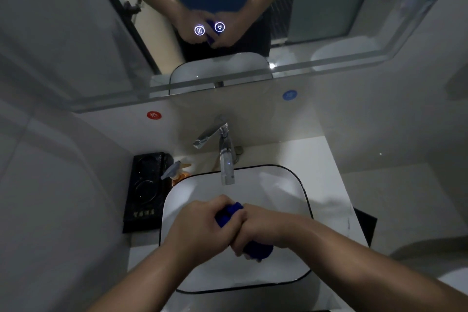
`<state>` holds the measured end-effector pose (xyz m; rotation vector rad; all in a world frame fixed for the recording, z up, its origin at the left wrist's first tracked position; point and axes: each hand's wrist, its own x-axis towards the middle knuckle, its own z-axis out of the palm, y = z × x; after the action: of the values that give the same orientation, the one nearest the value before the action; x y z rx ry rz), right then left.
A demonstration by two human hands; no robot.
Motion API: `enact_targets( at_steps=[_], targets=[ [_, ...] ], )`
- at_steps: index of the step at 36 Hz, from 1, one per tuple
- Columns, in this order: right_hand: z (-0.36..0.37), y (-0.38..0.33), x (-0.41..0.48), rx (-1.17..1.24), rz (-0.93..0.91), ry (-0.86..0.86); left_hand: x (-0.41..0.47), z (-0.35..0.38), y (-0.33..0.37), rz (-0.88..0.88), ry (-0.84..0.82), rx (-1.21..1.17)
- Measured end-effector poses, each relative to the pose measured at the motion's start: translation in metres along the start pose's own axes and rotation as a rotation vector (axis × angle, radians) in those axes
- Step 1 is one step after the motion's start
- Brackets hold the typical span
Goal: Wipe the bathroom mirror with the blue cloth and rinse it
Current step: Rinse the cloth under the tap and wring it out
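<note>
Between my curled fingers (215,206) the blue cloth (229,213) sits bunched into a roll, over the white basin (278,185). Just beyond my knuckles the chrome faucet (226,159) points its spout down at the bowl; out past my left fingers stand an orange pump bottle (178,173) and a black tray (145,190). Farther up hangs the mirror (329,20). My left hand (200,228) and right hand (255,229) both grip the cloth, fingers wrapped tight round it, hands touching.

chrome faucet (226,154) behind basin (278,185) | black tray (143,192) left of basin | pump bottle (177,173) beside tray | red sticker (154,115) above
</note>
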<state>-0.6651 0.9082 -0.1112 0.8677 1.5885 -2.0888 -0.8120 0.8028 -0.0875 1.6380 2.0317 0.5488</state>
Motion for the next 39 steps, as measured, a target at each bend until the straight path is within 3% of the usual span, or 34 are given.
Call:
enact_targets(
  at_steps=[7, 15, 19, 23, 27, 31, 33, 37, 39],
  targets=[
    [0.006, -0.008, -0.011, 0.342, -0.166, -0.185, 0.011, -0.021, 0.008, 0.178, 0.064, -0.128],
    [0.006, -0.013, -0.015, 0.474, -0.296, -0.437, 0.023, -0.029, 0.011, 0.402, 0.155, -0.167],
    [0.003, -0.019, -0.027, 0.343, -0.208, -0.192, 0.025, -0.027, 0.01, 0.379, 0.159, -0.149],
    [-0.007, -0.02, -0.037, 0.198, -0.125, -0.069, 0.023, -0.027, 0.026, -0.011, -0.047, -0.005],
    [-0.021, -0.014, -0.053, 0.278, -0.146, -0.069, 0.02, -0.036, 0.027, -0.272, -0.226, -0.31],
    [-0.022, -0.011, -0.064, 0.26, -0.18, 0.131, 0.013, -0.045, 0.025, -0.451, -0.287, -0.624],
    [-0.019, -0.015, -0.072, 0.097, -0.234, 0.27, 0.008, -0.043, 0.03, -0.462, -0.24, -0.695],
    [-0.02, -0.021, -0.084, -0.345, -0.345, 0.495, -0.004, -0.029, 0.046, -0.424, 0.006, -0.664],
    [-0.025, -0.019, -0.086, -0.372, -0.364, 0.568, -0.011, -0.022, 0.055, -0.406, 0.125, -0.619]
  ],
)
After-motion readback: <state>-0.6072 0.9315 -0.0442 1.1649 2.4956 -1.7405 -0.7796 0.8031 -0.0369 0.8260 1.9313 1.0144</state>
